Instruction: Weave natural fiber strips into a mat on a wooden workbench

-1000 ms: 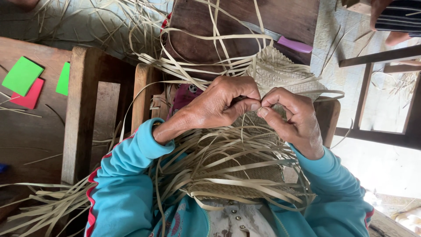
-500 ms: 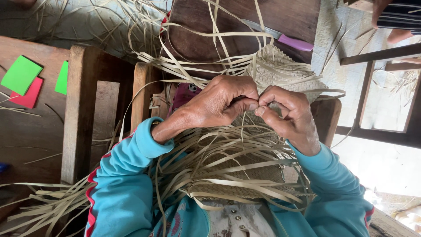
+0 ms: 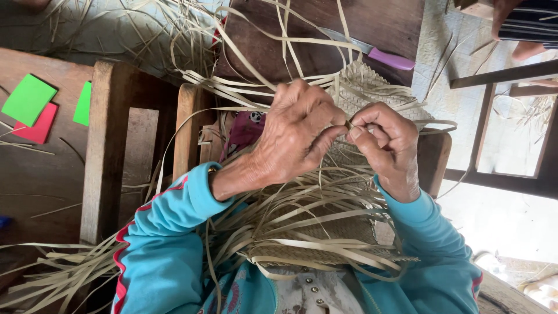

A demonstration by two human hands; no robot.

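Observation:
My left hand (image 3: 293,136) and my right hand (image 3: 388,145) meet fingertip to fingertip over a half-woven mat of pale straw strips (image 3: 325,232) that lies across my lap. Both pinch the same thin straw strip (image 3: 349,124) between thumb and fingers. Woven mat fabric (image 3: 372,84) shows just beyond the hands, with loose strips fanning out on all sides. Turquoise sleeves cover both forearms.
A knife with a purple handle (image 3: 389,58) lies on a dark wooden board (image 3: 372,23) ahead. Wooden bench slats (image 3: 99,151) stand at left. Green and red paper squares (image 3: 29,104) lie on the floor at far left. Another person's leg (image 3: 526,49) shows at top right.
Both hands have shifted slightly while working the strip; the fingertips now pinch closer together. The mat stays in place.

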